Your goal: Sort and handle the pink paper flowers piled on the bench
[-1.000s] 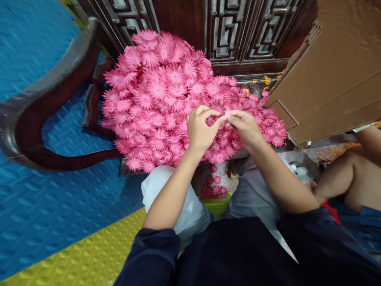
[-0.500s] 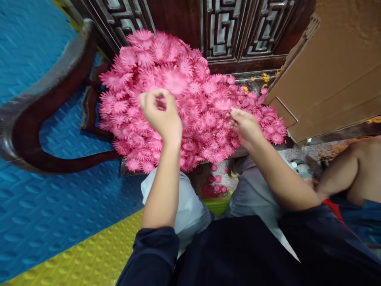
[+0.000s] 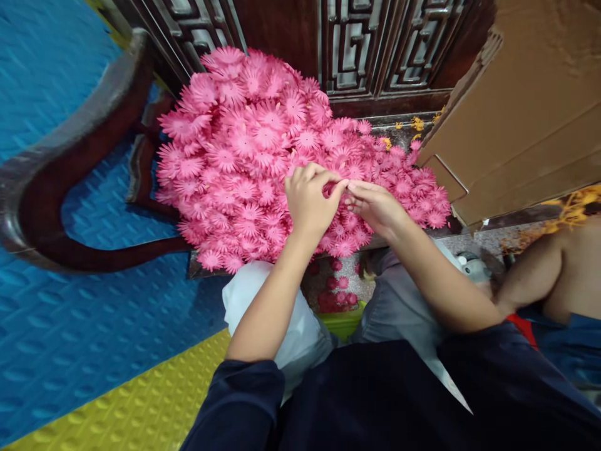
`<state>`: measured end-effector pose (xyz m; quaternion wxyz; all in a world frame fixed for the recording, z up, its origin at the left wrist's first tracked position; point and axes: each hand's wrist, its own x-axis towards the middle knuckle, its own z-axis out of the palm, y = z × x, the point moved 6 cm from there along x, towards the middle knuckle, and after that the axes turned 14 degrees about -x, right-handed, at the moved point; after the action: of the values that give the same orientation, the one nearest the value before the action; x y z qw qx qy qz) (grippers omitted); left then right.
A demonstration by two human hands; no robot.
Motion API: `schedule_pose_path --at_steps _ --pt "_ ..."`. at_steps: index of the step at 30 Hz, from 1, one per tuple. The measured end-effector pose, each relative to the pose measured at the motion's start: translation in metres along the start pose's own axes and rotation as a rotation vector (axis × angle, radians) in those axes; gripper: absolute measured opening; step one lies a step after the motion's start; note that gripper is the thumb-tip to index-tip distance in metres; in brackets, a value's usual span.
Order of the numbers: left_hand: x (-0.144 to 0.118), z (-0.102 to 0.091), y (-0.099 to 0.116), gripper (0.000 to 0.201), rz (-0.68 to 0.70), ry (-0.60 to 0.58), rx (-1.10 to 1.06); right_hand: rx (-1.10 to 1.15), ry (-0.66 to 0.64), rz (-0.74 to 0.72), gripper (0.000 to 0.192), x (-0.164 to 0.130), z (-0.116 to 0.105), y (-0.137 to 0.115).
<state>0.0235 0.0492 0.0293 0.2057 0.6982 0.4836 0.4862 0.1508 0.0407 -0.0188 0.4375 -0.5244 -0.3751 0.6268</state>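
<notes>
A big heap of pink artificial flowers with thin, pointed petals lies in front of me. Over its right part, my left hand is curled into a pinch, thumb and index finger forming a ring. My right hand meets it from the right, its thumb and fingers drawn together and their tips touching or almost touching the left fingertips. Whatever sits between the fingertips is too small or too hidden to name. Both hands are just above the flowers.
A curved dark wooden armrest stands left over blue matting. Carved dark panels rise behind the heap. At right are a cardboard box, orange pieces and another person's bare limb. A green container is between my knees.
My left hand has moved right and down from the heap's middle to meet my right hand. The right hand has shifted slightly left. More orange pieces show at the right edge.
</notes>
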Motion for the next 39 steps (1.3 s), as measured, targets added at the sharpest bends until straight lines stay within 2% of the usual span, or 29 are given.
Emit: schedule_pose_path --at_steps 5,8,12,17,23,29,39 --pt "0.003 -0.003 -0.002 0.008 -0.006 -0.02 -0.131 0.023 -0.042 0.014 0.019 0.001 -0.003 0.0" --pt "0.004 -0.005 -0.001 0.009 -0.034 -0.01 -0.202 0.027 -0.075 -0.013 0.02 0.001 -0.002 -0.003" --pt "0.003 -0.007 0.0 0.011 -0.034 0.055 -0.194 0.004 -0.081 -0.021 0.023 0.001 -0.002 -0.004" --pt "0.002 -0.001 0.001 0.012 -0.007 0.005 -0.173 -0.038 -0.103 -0.068 0.026 0.001 -0.004 -0.009" --pt "0.0 0.004 0.001 0.011 -0.002 -0.026 -0.237 -0.091 -0.057 -0.089 0.026 0.001 -0.006 -0.011" --pt "-0.002 0.001 0.002 0.008 -0.012 0.061 -0.315 -0.08 -0.043 -0.1 0.026 0.0 -0.006 -0.011" --pt "0.002 0.0 -0.002 0.011 0.005 0.015 -0.296 -0.136 -0.016 -0.118 0.028 0.002 -0.006 -0.008"
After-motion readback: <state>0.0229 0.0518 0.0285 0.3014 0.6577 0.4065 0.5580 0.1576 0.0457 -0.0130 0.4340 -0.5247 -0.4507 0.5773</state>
